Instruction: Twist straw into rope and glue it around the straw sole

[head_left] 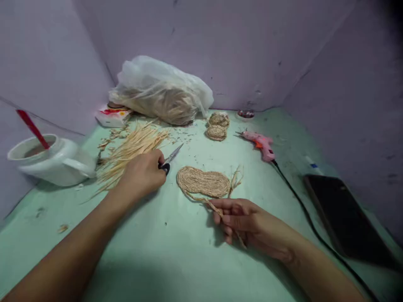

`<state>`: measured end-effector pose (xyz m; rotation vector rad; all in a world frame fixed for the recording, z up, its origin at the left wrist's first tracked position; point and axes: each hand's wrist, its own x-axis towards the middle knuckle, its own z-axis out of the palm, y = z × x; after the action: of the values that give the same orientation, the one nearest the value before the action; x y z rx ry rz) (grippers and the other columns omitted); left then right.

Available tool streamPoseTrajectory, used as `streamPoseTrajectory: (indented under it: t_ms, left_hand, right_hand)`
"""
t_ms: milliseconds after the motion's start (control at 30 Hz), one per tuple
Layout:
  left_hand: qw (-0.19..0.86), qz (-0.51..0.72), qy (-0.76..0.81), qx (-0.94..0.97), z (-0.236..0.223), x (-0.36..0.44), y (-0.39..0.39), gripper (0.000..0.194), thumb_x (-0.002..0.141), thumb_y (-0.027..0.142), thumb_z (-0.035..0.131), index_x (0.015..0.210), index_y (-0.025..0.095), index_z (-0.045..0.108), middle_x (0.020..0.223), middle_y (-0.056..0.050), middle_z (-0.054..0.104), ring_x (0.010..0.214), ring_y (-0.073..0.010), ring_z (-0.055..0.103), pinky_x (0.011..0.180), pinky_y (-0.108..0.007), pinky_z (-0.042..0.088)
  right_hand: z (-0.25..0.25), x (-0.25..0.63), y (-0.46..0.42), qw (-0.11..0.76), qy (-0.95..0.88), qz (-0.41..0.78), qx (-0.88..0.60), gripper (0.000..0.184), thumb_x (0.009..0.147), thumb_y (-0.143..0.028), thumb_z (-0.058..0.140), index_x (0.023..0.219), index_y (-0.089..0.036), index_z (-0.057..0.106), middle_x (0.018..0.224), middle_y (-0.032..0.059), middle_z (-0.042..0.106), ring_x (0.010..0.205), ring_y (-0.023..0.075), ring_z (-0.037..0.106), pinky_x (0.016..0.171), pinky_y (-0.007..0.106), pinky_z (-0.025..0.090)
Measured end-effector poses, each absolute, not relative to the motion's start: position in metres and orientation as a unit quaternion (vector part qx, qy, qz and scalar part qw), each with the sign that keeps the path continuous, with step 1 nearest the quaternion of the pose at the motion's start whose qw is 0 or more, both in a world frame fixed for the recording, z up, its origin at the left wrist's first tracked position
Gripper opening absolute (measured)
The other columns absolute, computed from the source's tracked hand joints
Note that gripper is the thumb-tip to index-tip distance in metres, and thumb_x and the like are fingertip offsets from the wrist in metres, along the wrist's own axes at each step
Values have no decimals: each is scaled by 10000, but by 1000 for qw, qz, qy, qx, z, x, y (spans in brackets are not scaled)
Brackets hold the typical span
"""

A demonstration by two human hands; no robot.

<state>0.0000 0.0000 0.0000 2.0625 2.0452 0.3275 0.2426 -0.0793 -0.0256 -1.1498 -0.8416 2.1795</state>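
My left hand is closed around the dark handles of a pair of scissors, whose blades point away to the right. Flat on the table in front lies a coiled straw-braid piece, long with a slight waist. From its lower edge runs a loose tail of twisted straw cord, pinched between the thumb and fingers of my right hand. Frayed straw ends stick up at the coil's right end. A bundle of pale straw strands lies just beyond my left hand.
A pink glue gun trails a black cord toward the dark phone-like slab. Small coiled pieces sit at the back, near a plastic bag of straw. A white mug stands at left on the green table.
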Motion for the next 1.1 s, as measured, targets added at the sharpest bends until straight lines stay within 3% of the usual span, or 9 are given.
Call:
streamPoseTrajectory:
  t_ms: [233,367,467,600,700,900,1100]
  left_hand:
    - [518,310,573,554,15,-6,-27,218,577,184,653,729,176,497,683,9,593,610,-109,544,543,-206,410]
    - [605,307,528,511,14,-3,-45,359,591,228,728,884,198,522,661,38,592,555,-73,525,496,-163,394]
    - [602,273,545,515,11,3,-56,453,625,246,705,1041,204,530,652,37,603,568,-90,553,497,-173,416]
    - [580,224,576,531,7,13,-68,504,610,268,657,1086,131,566,695,-17,653,637,-151,611,577,-238,480]
    - [509,189,582,605,8,19,-76,445,636,256,572,1060,128,618,773,-39,675,693,-168,616,638,-263,486]
    - [276,105,580,759,9,21,-86,439,644,224,520,1071,273,609,853,2,662,760,-180,598,697,-292,444]
    - [223,76,569,788,-2,20,-89,435,691,285,508,1122,263,562,900,-14,665,793,-200,611,713,-322,441]
  right_hand:
    - [-30,237,-79,271,-243,843,-397,298,691,-132,659,986,-106,627,683,16,606,435,63,491,455,232,489]
    - [-31,232,-76,294,-205,858,-367,293,705,-101,635,999,-93,643,662,2,583,412,30,427,453,195,444]
    - [-30,229,-75,314,-178,871,-334,306,700,-63,618,1002,-101,648,626,-25,538,396,10,313,410,157,359]
    - [-30,225,-76,331,-161,873,-321,309,720,-45,586,1018,-106,641,612,-34,501,408,12,245,393,144,288]
    - [-32,221,-78,350,-174,863,-319,296,732,-44,571,1011,-113,638,623,-29,509,411,17,231,398,153,292]
    - [-36,217,-82,388,-202,848,-299,168,758,-66,555,893,-132,629,619,-24,529,398,22,219,397,165,310]
    - [-36,215,-82,404,-204,843,-290,135,759,-65,549,856,-128,619,625,-24,528,399,18,212,401,160,314]
